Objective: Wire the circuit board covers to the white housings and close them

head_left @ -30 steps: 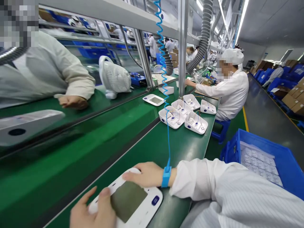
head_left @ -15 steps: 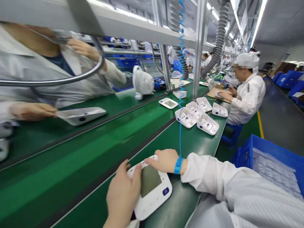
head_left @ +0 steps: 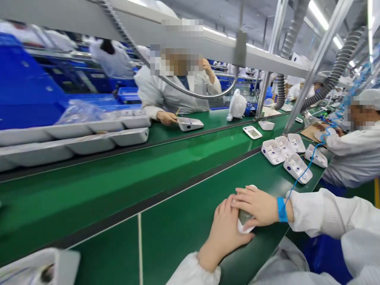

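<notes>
A white device with a grey screen [head_left: 245,217] lies between my hands on the green table, mostly covered by them. My left hand [head_left: 223,231] is wrapped round its left and near side, the thumb at the lower edge. From the right, my right hand [head_left: 257,206] lies over the upper and right part of the device, fingers reaching to the left hand's fingertips. A blue wrist strap [head_left: 282,209] with a coiled blue cord is on my right wrist.
Several open white housings [head_left: 297,168] stand at the right. Beyond the green belt [head_left: 118,178], a person holds a white housing [head_left: 190,124]. Another housing [head_left: 68,265] is at the lower left. A screen unit [head_left: 252,132] and a fan [head_left: 237,105] are farther back.
The view has swung left, bringing rows of housings into sight. Both hands have closed further over the device, hiding most of its face and screen.
</notes>
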A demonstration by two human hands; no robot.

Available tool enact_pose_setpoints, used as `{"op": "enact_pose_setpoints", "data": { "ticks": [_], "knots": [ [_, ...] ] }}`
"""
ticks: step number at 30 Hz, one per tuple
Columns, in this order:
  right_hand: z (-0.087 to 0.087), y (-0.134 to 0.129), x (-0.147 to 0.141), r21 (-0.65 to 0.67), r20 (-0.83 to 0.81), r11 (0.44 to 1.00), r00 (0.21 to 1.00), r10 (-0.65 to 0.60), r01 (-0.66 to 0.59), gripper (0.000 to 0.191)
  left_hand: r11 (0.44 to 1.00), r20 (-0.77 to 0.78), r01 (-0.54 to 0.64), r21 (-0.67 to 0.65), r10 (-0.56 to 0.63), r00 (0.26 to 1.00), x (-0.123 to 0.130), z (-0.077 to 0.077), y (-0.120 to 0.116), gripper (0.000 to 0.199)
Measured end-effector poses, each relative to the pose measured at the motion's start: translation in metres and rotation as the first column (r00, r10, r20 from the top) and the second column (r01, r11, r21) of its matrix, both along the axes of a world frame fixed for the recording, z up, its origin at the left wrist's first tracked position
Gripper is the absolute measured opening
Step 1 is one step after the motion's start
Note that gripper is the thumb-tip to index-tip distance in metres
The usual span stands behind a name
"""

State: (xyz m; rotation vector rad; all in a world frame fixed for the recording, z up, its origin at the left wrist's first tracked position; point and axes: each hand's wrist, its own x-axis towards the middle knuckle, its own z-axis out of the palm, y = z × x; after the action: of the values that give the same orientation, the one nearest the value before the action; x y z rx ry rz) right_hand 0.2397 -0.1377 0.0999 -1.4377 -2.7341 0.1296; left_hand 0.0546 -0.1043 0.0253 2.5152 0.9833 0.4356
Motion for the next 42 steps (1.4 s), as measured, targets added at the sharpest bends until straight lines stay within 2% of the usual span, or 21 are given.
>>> {"op": "enact_pose_setpoints", "data": {
  "ticks": [2,5,9,15,23,30,33,38,42],
  "knots": [
    [-0.01,0.004,0.001,-0.042,-0.001,0.991,0.992,0.127,-0.127,0.079,1.0,0.02,0.007,-0.019,-0.006,1.0,0.002,0.005,-0.001,0.104],
    [-0.018,0.01,0.006,-0.1,0.03,0.976,0.98,0.198,-0.194,0.081,0.999,0.035,0.009,-0.049,-0.007,0.999,0.003,0.012,-0.003,0.112],
    [-0.019,0.015,0.008,-0.134,0.047,0.954,0.96,0.277,-0.268,0.089,0.995,0.041,0.02,-0.094,-0.016,0.999,0.002,0.017,-0.003,0.121],
    [-0.015,0.013,0.003,-0.12,0.046,0.97,0.975,0.218,-0.211,0.086,0.992,0.051,0.049,-0.116,-0.044,0.998,0.003,0.012,-0.001,0.129],
    [-0.012,0.012,0.003,-0.095,0.11,0.974,0.97,0.216,-0.206,0.084,0.994,0.08,0.007,-0.107,0.001,0.997,0.003,0.021,-0.004,0.118],
    [-0.019,0.013,0.005,-0.079,0.155,0.971,0.959,0.236,-0.226,0.083,0.995,0.132,0.031,-0.093,-0.019,0.991,0.004,0.009,-0.004,0.127],
    [-0.017,0.014,0.004,-0.093,0.146,0.969,0.96,0.239,-0.228,0.081,0.996,0.143,0.012,-0.088,0.0,0.99,0.004,0.009,-0.003,0.122],
    [-0.011,0.017,0.005,-0.15,0.111,0.969,0.97,0.215,-0.198,0.082,0.997,0.16,0.005,-0.076,0.008,0.987,0.004,0.015,-0.003,0.099],
    [-0.005,0.034,0.004,-0.213,0.05,0.961,0.98,0.191,-0.176,0.086,0.997,0.148,0.005,-0.073,0.006,0.989,0.005,0.015,-0.005,0.096]
  ]
}}
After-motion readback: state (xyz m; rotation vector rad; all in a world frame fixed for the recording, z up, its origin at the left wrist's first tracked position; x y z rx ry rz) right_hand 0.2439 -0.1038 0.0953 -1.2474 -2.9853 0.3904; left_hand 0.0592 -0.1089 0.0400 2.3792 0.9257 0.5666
